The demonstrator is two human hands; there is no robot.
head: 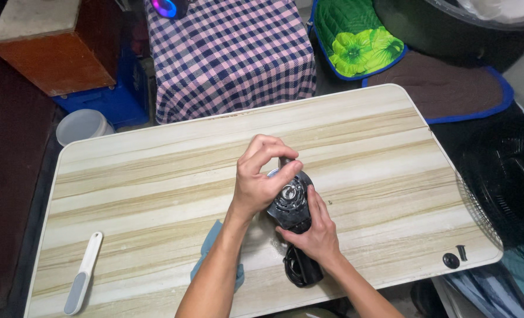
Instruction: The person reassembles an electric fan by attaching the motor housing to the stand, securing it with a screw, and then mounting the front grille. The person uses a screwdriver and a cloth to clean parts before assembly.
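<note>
Black motor unit (290, 207), long axis near-to-far along the table (156, 176), gripped by left hand (262, 176) and right hand (315, 232).

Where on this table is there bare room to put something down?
Free: the table's far strip beyond the hands, and the left stretch between the white brush and blue cloth. Crowded: the near middle, where both hands hold the black motor, and the right corner with the black screw.

Centre: black round motor part (289, 203) on the pale wood-grain table (156, 171), between left hand (260, 176) and right hand (315, 232).
Near left: white-handled brush (83, 274).
Near right: small black knob (450, 259) beside black screw (461, 252).
Behind table: checked cloth (232, 53).
</note>
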